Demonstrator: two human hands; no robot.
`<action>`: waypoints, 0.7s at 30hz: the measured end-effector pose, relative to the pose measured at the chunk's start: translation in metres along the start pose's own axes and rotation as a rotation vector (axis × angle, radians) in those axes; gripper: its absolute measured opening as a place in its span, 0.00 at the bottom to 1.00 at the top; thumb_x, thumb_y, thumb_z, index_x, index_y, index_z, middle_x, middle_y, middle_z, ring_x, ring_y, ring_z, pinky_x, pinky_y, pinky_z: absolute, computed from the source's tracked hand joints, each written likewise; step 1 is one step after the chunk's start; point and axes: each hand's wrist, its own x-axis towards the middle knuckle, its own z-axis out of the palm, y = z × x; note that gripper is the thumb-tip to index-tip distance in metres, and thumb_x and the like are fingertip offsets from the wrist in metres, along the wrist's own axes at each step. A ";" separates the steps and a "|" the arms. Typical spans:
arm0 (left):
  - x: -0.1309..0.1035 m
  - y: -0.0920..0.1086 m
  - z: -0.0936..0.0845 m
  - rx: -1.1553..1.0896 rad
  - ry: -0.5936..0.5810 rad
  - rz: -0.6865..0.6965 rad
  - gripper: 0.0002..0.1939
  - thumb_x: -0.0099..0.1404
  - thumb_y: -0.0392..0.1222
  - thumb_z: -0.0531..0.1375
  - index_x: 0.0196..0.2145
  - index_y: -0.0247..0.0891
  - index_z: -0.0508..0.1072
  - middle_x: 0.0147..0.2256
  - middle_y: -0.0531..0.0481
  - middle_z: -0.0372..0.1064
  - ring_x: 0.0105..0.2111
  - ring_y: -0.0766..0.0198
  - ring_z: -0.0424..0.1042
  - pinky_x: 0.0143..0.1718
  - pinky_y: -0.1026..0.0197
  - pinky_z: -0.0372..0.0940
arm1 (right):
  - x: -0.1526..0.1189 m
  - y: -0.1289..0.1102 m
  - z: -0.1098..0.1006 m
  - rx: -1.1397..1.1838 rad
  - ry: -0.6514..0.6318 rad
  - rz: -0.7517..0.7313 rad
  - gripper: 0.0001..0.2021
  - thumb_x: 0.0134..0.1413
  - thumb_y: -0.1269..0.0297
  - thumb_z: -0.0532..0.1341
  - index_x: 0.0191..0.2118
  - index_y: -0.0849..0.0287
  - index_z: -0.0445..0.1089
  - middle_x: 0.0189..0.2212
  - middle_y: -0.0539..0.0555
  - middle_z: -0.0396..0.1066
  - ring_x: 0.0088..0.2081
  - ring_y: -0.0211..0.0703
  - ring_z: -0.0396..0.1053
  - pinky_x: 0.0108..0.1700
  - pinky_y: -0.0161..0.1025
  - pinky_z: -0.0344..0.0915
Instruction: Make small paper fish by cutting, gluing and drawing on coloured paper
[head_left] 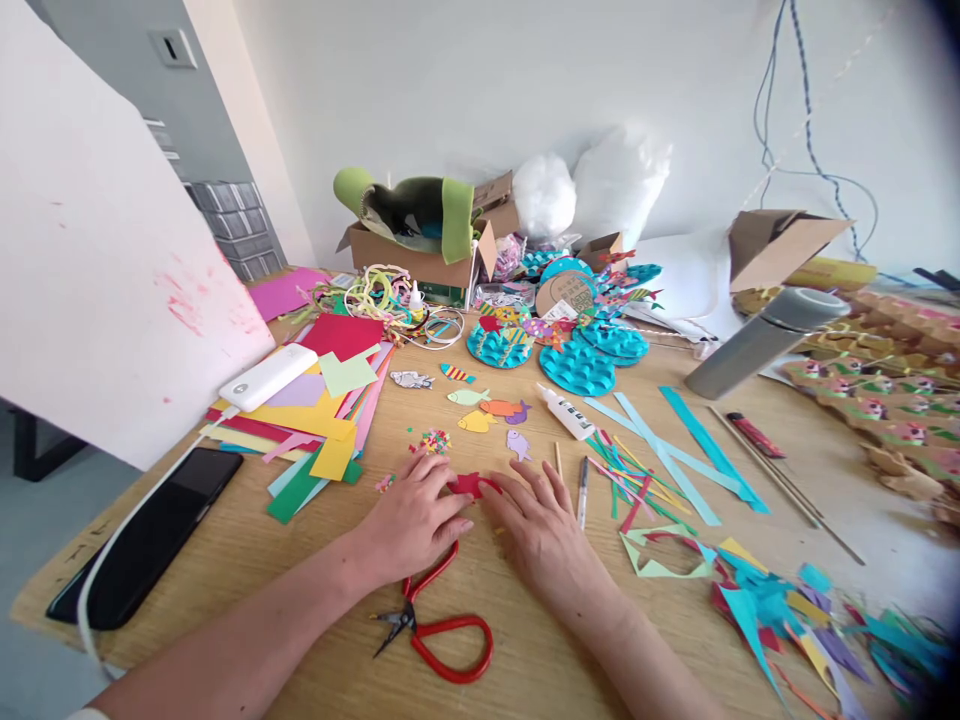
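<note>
A small red paper fish [468, 486] lies on the table between my two hands. My left hand [412, 515] rests on the table with its fingers curved forward and apart, the tips at the fish's left end. From the other side my right hand [544, 525] touches the fish, its fingers stretched out and spread. Red-handled scissors [450, 635] lie with blades parted just below my left hand. Beyond my fingers is a little heap of coloured paper bits [430, 442]. Several cut paper fish lie farther back, among them a yellow fish [477, 421] and a purple fish [517, 444].
Coloured paper sheets [322, 440], a white power bank [268, 378] and a black phone [150, 535] lie left. Right are a glue bottle [566, 412], a pen [583, 492], paper strips [637, 475], scraps [780, 610] and a grey flask [765, 340]. Blue egg-carton pieces [577, 370] stand behind.
</note>
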 end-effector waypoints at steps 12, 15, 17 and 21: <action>0.000 -0.001 0.002 -0.032 -0.010 -0.007 0.14 0.70 0.44 0.56 0.49 0.41 0.76 0.47 0.45 0.70 0.55 0.51 0.62 0.59 0.41 0.60 | 0.001 -0.001 -0.002 0.022 0.029 -0.011 0.18 0.59 0.73 0.60 0.54 0.55 0.72 0.51 0.56 0.74 0.59 0.59 0.61 0.63 0.63 0.49; 0.000 -0.002 0.003 -0.048 0.002 -0.007 0.14 0.70 0.43 0.56 0.48 0.40 0.76 0.47 0.43 0.70 0.55 0.50 0.62 0.59 0.41 0.60 | 0.005 -0.006 -0.017 0.100 0.147 -0.058 0.17 0.60 0.76 0.57 0.54 0.60 0.70 0.51 0.59 0.74 0.58 0.56 0.62 0.63 0.61 0.52; -0.001 -0.002 0.003 -0.068 0.018 -0.005 0.14 0.70 0.43 0.55 0.49 0.40 0.76 0.47 0.42 0.70 0.55 0.50 0.62 0.58 0.40 0.60 | 0.006 -0.010 -0.029 0.189 0.261 -0.096 0.11 0.62 0.73 0.58 0.48 0.62 0.71 0.44 0.58 0.76 0.53 0.50 0.67 0.62 0.57 0.55; -0.002 0.000 0.000 -0.248 0.096 -0.017 0.17 0.73 0.42 0.51 0.54 0.39 0.72 0.50 0.41 0.69 0.55 0.54 0.64 0.59 0.44 0.61 | 0.004 -0.022 -0.042 0.397 0.360 -0.208 0.11 0.65 0.66 0.57 0.29 0.59 0.67 0.23 0.51 0.70 0.31 0.41 0.67 0.49 0.48 0.66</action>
